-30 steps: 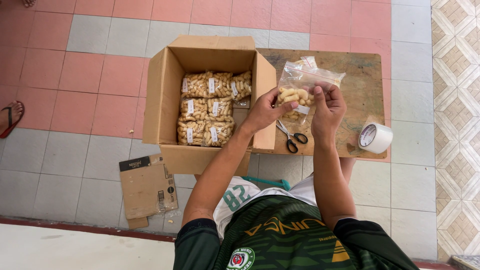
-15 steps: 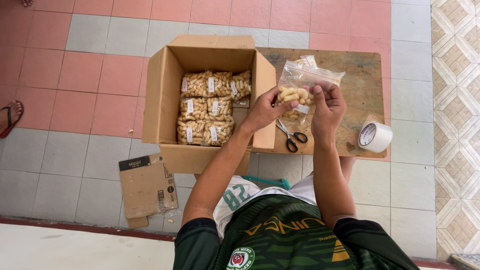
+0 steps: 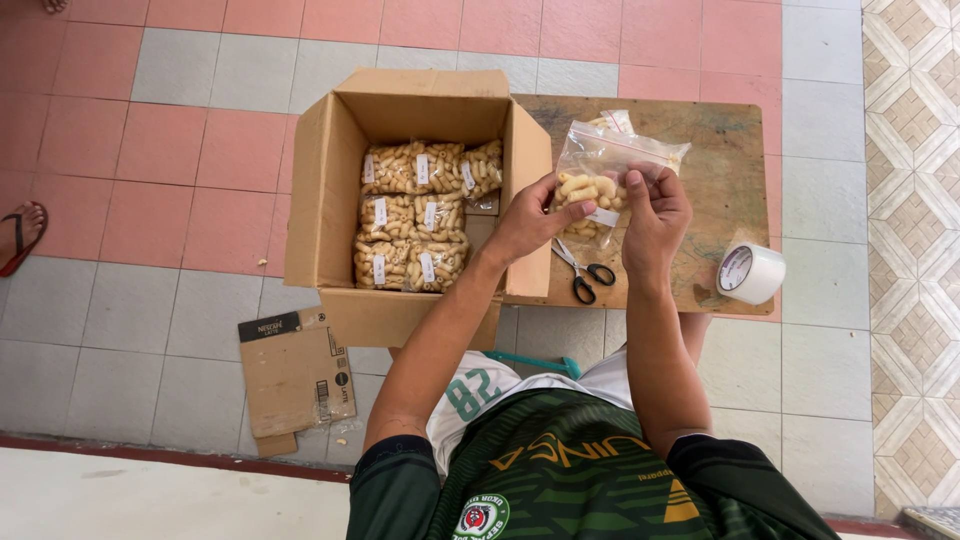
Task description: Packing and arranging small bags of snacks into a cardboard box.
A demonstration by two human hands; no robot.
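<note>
Both hands hold a clear plastic bag of pale snack pieces (image 3: 592,190) above a wooden board (image 3: 720,180). My left hand (image 3: 528,218) grips the bag's left side and my right hand (image 3: 652,215) pinches its right side. An open cardboard box (image 3: 335,190) stands just left of the hands, with several similar packed bags (image 3: 420,215) laid in rows inside it. Black-handled scissors (image 3: 585,273) lie on the board below the bag.
A roll of white tape (image 3: 750,273) sits at the board's right edge. A flattened piece of cardboard (image 3: 295,375) lies on the tiled floor at lower left. Someone's sandalled foot (image 3: 20,235) shows at the far left edge.
</note>
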